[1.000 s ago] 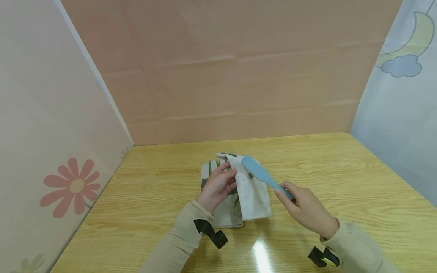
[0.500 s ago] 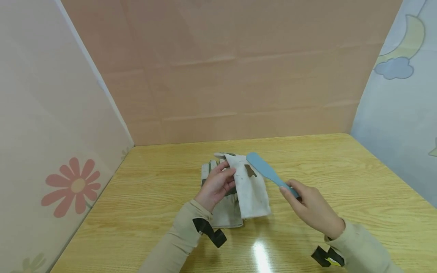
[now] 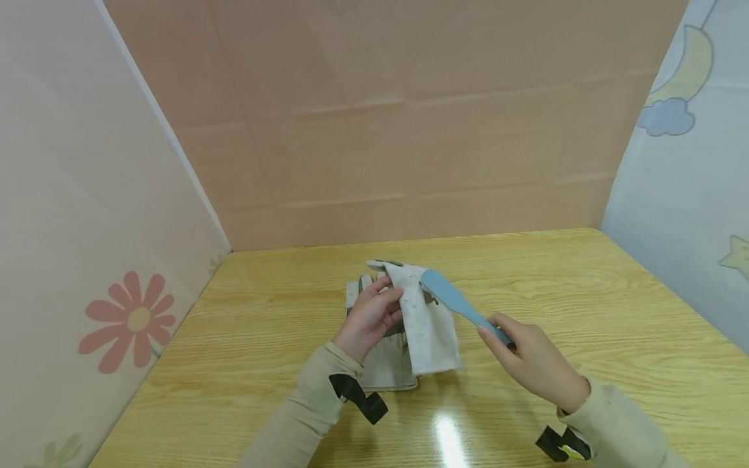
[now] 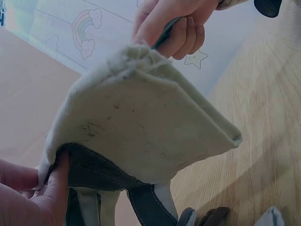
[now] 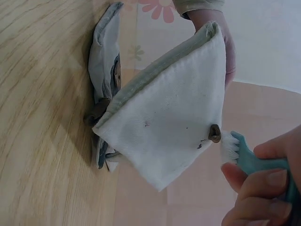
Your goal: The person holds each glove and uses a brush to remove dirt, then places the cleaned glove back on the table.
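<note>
My left hand (image 3: 368, 318) grips an off-white work glove (image 3: 432, 338) with dark grey patches and holds it raised, cuff downward. A brown lump (image 5: 215, 133) sticks to its cloth, and a few small dark marks (image 4: 117, 107) show on it. My right hand (image 3: 529, 357) holds a blue brush (image 3: 462, 305) by its handle. The brush's white bristles (image 5: 229, 147) are right beside the brown lump; whether they touch it, I cannot tell. Beneath the raised glove, a second similar glove (image 3: 389, 367) lies on the table, partly covered by the left hand and the raised glove.
A wood-grain table (image 3: 263, 403) carries the lying glove. Behind it stands a brown paper-like panel (image 3: 409, 130). Printed white walls rise at the left (image 3: 58, 195) and right (image 3: 690, 214). Black straps with small mounts (image 3: 358, 398) sit at both wrists.
The brush first moved right and up, uncovering the brown patch, then came back down over part of it. My left hand and the raised glove shifted only slightly.
</note>
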Tool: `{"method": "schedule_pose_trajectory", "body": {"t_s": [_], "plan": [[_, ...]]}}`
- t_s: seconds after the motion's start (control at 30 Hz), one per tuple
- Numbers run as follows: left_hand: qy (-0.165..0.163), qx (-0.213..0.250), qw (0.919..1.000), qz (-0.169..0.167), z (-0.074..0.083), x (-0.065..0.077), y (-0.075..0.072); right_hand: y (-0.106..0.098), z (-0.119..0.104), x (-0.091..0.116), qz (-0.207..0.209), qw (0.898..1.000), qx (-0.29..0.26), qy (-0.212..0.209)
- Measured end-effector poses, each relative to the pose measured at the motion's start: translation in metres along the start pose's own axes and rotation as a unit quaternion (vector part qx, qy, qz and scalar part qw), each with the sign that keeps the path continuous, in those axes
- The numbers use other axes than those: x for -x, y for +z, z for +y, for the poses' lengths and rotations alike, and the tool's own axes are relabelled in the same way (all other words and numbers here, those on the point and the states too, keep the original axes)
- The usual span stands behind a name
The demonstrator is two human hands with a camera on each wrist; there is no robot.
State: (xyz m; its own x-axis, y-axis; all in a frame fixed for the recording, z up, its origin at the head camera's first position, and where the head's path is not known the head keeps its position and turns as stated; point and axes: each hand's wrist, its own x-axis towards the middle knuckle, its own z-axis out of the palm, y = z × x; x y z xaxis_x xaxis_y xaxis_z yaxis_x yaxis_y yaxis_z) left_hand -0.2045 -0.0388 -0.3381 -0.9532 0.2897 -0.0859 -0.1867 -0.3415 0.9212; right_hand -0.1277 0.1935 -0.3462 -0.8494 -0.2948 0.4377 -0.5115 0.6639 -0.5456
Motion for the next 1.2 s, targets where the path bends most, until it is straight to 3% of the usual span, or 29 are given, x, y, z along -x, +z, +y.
{"method": "schedule_pose_trajectory", "body": {"t_s": [0.27, 0.5, 0.97, 1.2], "plan": [[-0.001, 0.000, 1.0000, -0.009, -0.0009, -0.0007, -0.0007, -0.0016, -0.0015, -0.0035, 0.019, 1.000, -0.018, -0.017], [-0.004, -0.003, 0.9999, -0.012, -0.0016, 0.0012, 0.0024, 0.0051, -0.0048, -0.0064, 0.007, 0.999, -0.022, -0.032], [-0.004, 0.006, 1.0000, -0.006, -0.0001, 0.0017, 0.0001, 0.0020, -0.0011, -0.0012, -0.012, 1.000, 0.004, 0.022], [-0.004, 0.009, 0.9999, -0.006, -0.0002, 0.0020, 0.0001, -0.0009, -0.0019, -0.0036, 0.012, 1.000, -0.010, -0.005]]}}
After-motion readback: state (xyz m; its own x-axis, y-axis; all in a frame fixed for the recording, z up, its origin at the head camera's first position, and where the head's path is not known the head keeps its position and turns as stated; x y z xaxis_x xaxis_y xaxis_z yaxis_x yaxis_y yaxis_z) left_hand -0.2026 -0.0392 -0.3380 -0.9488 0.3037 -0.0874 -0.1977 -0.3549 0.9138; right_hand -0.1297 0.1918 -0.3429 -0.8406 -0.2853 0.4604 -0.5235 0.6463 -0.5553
